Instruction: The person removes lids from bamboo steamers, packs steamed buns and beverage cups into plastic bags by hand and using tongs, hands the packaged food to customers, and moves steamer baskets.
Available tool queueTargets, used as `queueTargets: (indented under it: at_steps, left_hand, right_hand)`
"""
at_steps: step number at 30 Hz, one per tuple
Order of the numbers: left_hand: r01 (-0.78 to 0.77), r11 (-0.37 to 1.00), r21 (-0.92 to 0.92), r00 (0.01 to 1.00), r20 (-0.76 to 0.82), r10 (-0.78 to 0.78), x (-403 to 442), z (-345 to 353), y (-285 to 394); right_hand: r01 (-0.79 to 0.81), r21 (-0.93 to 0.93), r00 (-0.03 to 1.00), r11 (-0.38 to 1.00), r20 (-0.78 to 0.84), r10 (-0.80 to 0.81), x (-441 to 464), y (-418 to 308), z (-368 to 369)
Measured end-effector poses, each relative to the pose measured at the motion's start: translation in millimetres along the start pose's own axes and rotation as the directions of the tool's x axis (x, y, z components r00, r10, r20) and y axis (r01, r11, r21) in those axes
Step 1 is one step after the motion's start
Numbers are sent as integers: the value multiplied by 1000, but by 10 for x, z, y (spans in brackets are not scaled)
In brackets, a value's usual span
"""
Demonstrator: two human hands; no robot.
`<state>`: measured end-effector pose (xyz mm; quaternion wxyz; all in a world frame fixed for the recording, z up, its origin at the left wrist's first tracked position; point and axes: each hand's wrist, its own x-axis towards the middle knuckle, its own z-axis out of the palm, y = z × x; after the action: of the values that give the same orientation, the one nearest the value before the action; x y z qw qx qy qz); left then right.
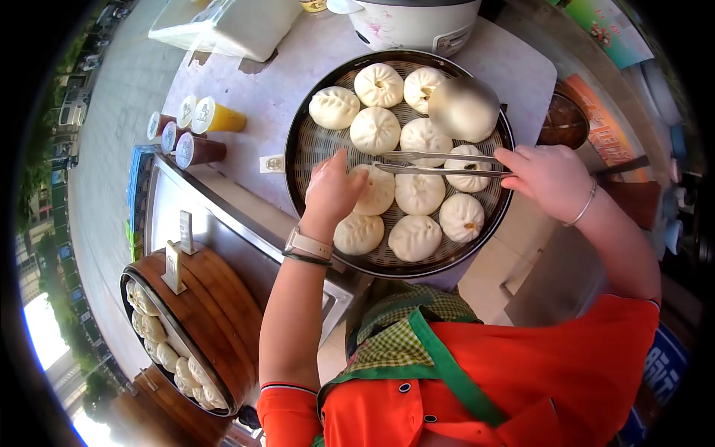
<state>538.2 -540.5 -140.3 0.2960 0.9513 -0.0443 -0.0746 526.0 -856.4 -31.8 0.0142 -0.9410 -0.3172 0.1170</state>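
Observation:
A round dark-rimmed steamer tray [296, 134] with a woven mat holds several pleated white buns. My left hand [335, 188] is over its left part, thumb and forefinger apart, against the left edge of a bun [376, 192]; the other fingers are mostly hidden. My right hand [547, 179], at the right rim, is closed on the handle end of metal tongs [439, 164]. The tongs lie level across the tray, their tips over the middle buns, with no bun between them. A large pale round shape [463, 109] at the upper right is blurred.
Lidded drink cups [216, 118] stand on the table at the left. A white cooker [417, 22] and a white foam box [227, 28] are at the back. At the lower left sits a wooden steamer [216, 320] with more buns. A dark pot [564, 123] is at the right.

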Motion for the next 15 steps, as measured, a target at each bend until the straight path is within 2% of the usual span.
queueTargets:
  at_steps: [2, 3, 4, 5, 6, 8, 9, 12, 13, 15]
  left_hand:
    - [104, 971, 217, 928, 330, -173, 106, -15, 88]
    - [105, 971, 217, 925, 338, -175, 112, -25, 148]
    - [124, 976, 179, 924, 337, -179, 95, -40, 206]
    - [144, 980, 141, 924, 335, -184, 71, -41, 232]
    - [144, 979, 144, 921, 342, -186, 23, -11, 211]
    - [-4, 995, -104, 989, 147, 19, -116, 56, 154]
    - [-66, 995, -69, 991, 109, 73, -178, 72, 155]
    - [-2, 990, -144, 996, 87, 14, -339, 39, 288]
    - [-68, 990, -127, 996, 53, 75, -374, 73, 255]
    - [-83, 989, -119, 996, 31, 88, -422, 105, 246]
  right_hand:
    - [-56, 79, 998, 995, 47, 53, -35, 199, 35]
    - [-44, 163, 999, 986, 22, 41, -45, 315, 74]
    - [-30, 246, 999, 969, -4, 32, -32, 394, 107]
    - [-73, 299, 996, 951, 72, 54, -7, 442, 80]
    - [-77, 306, 996, 949, 76, 56, 21, 482, 73]
    - [-107, 359, 981, 927, 188, 40, 60, 533, 88]
    - [-112, 366, 980, 924, 194, 42, 62, 530, 85]
    - [-60, 299, 966, 952, 258, -20, 89, 481, 61]
    - [-48, 278, 963, 959, 268, -30, 111, 452, 57]
    - [-38, 257, 958, 966, 284, -37, 141, 397, 66]
